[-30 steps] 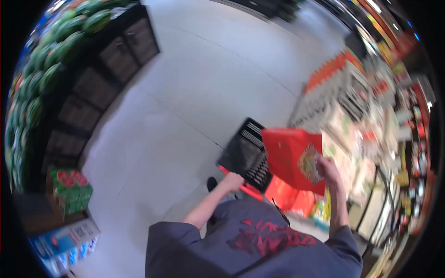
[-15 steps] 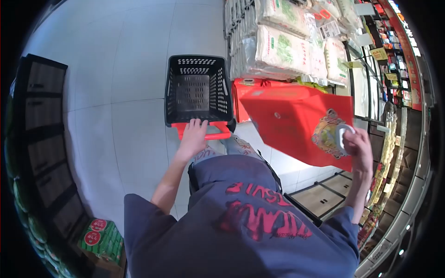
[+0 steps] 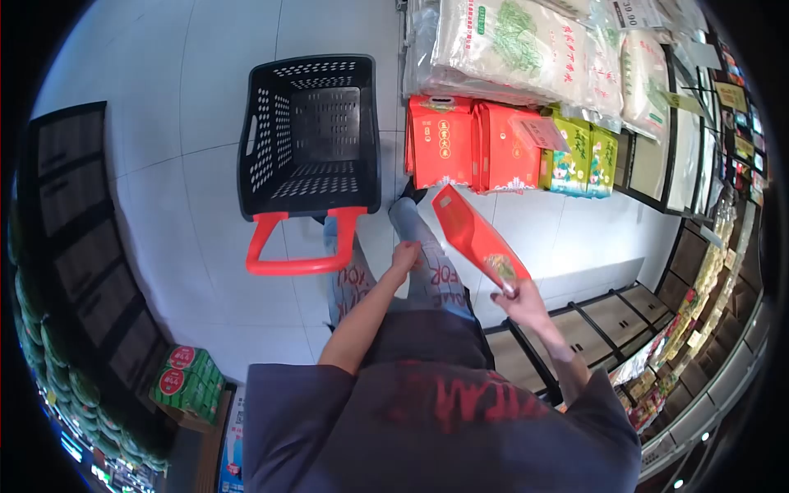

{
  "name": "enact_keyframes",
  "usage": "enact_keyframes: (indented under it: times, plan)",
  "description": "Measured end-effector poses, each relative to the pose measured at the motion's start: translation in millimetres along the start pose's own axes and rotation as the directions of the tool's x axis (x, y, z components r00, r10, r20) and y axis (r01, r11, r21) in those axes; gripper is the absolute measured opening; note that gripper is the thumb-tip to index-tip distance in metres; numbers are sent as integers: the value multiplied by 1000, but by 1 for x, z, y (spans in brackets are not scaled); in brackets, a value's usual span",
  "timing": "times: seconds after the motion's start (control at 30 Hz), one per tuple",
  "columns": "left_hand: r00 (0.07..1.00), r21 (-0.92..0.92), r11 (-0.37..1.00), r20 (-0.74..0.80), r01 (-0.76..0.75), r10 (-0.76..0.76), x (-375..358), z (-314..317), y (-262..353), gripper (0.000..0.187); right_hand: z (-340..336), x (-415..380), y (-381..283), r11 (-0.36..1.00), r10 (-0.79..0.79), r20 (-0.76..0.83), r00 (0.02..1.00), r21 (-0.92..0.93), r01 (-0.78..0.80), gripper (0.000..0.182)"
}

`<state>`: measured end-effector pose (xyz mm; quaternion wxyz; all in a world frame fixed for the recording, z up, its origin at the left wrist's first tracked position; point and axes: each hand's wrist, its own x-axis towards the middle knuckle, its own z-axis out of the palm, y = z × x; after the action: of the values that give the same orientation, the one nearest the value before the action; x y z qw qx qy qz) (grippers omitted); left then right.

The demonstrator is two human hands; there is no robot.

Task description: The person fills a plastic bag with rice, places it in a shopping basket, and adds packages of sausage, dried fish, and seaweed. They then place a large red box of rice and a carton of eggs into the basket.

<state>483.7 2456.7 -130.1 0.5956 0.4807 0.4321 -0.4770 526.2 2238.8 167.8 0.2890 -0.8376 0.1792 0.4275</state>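
Observation:
A red rice bag (image 3: 478, 238) hangs from my right hand (image 3: 521, 306), its narrow side turned toward me. My fingers are closed around its top end, where the handle itself is mostly hidden. My left hand (image 3: 406, 256) is loosely curled over my legs, apart from the bag, with nothing visible in it. Ahead of me to the left stands a black shopping basket (image 3: 251, 177) with perforated walls and no goods visible inside. Its red handle (image 3: 300, 266) points toward me, and neither hand touches it.
At the front right, red rice bags (image 3: 442, 144) and green rice bags (image 3: 567, 164) stand below stacked clear-wrapped rice packs (image 3: 518, 41). Dark cabinets (image 3: 74, 181) line the left side. Green boxes (image 3: 189, 382) sit at the lower left, and low wooden cabinets (image 3: 592, 329) at the right.
My left hand has let go of the basket handle and moved right. The rice bag has swung inward, turning edge-on as my right hand came lower and closer. The basket appears further left.

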Motion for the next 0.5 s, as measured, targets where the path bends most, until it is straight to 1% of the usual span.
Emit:
enact_keyframes:
  times: [0.03, 0.1, 0.13, 0.17, 0.2, 0.23, 0.3, 0.33, 0.4, 0.43, 0.47, 0.5]
  plan:
    - [1000, 4, 1000, -6, 12, -12, 29, 6, -1, 35, -6, 8, -5, 998, 14, 33, 999, -68, -12, 24]
    - [987, -193, 977, -149, -96, 68, 76, 9, 0, 43, -14, 30, 3, 985, -16, 35, 999, -172, 22, 19]
    - [991, -256, 963, -123, -79, 49, 92, 10, 12, 49, -18, 45, 9, 988, 3, 36, 999, -156, 2, 19]
    - [995, -325, 944, -97, -49, 18, 98, 11, 17, 55, -21, 56, 16, 974, -73, 39, 997, -212, 80, 17]
    - [997, -323, 945, -78, -52, 28, 104, 11, 26, 64, -23, 66, 23, 951, -152, 50, 987, -264, 160, 16]
    - [997, -327, 943, -61, -64, 47, 114, 14, 42, 73, -26, 76, 28, 955, -138, 60, 989, -258, 148, 16]
    - [997, -398, 914, 10, 79, -81, 133, 16, 72, 91, -26, 93, 32, 921, -239, 83, 967, -295, 253, 16]
    - [995, -393, 915, 9, 92, -96, 140, 16, 89, 91, -27, 104, 34, 920, -223, 167, 960, -289, 264, 19]
    - [984, -163, 976, 135, 141, -120, 152, 17, 109, 103, -23, 123, 41, 917, -232, 190, 954, -284, 280, 19]
    - [982, -159, 975, 138, 153, -131, 160, 22, 107, 103, -20, 131, 43, 911, -247, 197, 949, -285, 297, 19]
    - [987, 8, 995, 132, 95, -95, 170, 27, 106, 102, -16, 138, 44, 884, -333, 116, 936, -306, 353, 18]
    - [990, 175, 984, 131, 27, -50, 180, 31, 108, 101, -11, 148, 42, 882, -336, 115, 935, -309, 355, 18]
